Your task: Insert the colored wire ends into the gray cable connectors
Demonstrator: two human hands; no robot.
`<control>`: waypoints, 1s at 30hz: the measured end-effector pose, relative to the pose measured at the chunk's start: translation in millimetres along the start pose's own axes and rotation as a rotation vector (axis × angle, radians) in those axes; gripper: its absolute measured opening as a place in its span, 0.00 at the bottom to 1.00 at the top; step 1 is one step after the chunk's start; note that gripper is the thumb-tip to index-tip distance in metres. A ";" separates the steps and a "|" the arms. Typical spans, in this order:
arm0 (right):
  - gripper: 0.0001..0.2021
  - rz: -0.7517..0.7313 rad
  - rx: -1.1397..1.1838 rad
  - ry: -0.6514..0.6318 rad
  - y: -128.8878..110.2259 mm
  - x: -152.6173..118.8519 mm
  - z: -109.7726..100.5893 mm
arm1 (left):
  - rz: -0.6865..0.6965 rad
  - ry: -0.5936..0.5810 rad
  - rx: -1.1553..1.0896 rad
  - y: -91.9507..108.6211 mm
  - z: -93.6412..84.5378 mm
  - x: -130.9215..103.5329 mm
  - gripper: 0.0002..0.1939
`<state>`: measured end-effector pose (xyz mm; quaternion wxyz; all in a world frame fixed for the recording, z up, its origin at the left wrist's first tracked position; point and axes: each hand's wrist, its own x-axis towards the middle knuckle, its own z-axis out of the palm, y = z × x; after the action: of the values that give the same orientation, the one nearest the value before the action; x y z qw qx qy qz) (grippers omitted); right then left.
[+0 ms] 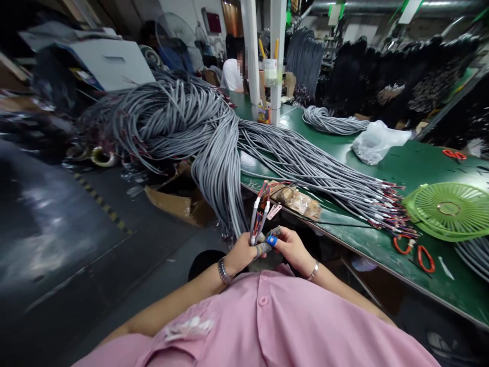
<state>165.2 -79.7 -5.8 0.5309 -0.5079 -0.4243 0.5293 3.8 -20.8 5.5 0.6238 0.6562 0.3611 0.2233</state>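
Note:
My left hand (243, 252) is closed around a few grey cables (253, 220), which stand up out of the fist with white bands and red, blue and dark wires at their ends. My right hand (291, 247) meets it in front of the pink shirt, fingers pinched together. Grey coverings wrap some fingertips, and a small blue piece (271, 240) sits at the right thumb. What the right fingers grip is too small to make out. Just beyond the hands, a pink clip-like piece (274, 211) shows near the table edge.
Long grey cables (305, 153) lie across the green table (385, 255), and a thick bundle (217, 148) hangs over its edge. Orange-handled scissors (425, 259), a green fan (449, 209) and a plastic bag (378, 142) are on the right. Behind the post (275, 61) sits another person (231, 75).

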 end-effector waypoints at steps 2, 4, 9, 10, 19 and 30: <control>0.13 -0.025 -0.014 0.004 1.1 2.3 -3.5 | -0.014 -0.013 0.000 0.2 -0.7 0.6 0.14; 0.12 -0.058 -0.031 -0.023 -2.4 5.5 -7.3 | -0.022 -0.030 0.008 1.8 -2.6 0.5 0.16; 0.11 -0.033 -0.080 -0.131 -20.6 15.7 -7.6 | -0.003 -0.025 -0.051 7.7 -7.6 -3.2 0.17; 0.11 -0.038 -0.084 -0.121 -22.3 17.2 -5.9 | 0.015 -0.016 -0.062 8.3 -8.0 -3.9 0.18; 0.10 -0.045 0.015 0.071 -5.5 9.1 9.3 | 0.000 0.238 -0.350 6.2 -2.6 -2.5 0.19; 0.09 -0.109 -0.035 0.072 3.3 11.2 10.8 | -0.002 0.245 -0.396 2.2 -7.0 -0.5 0.17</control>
<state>155.0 -67.8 -8.8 0.5649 -0.5121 -0.4410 0.4733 -1.4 -16.5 8.6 0.6920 0.4888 0.3838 0.3674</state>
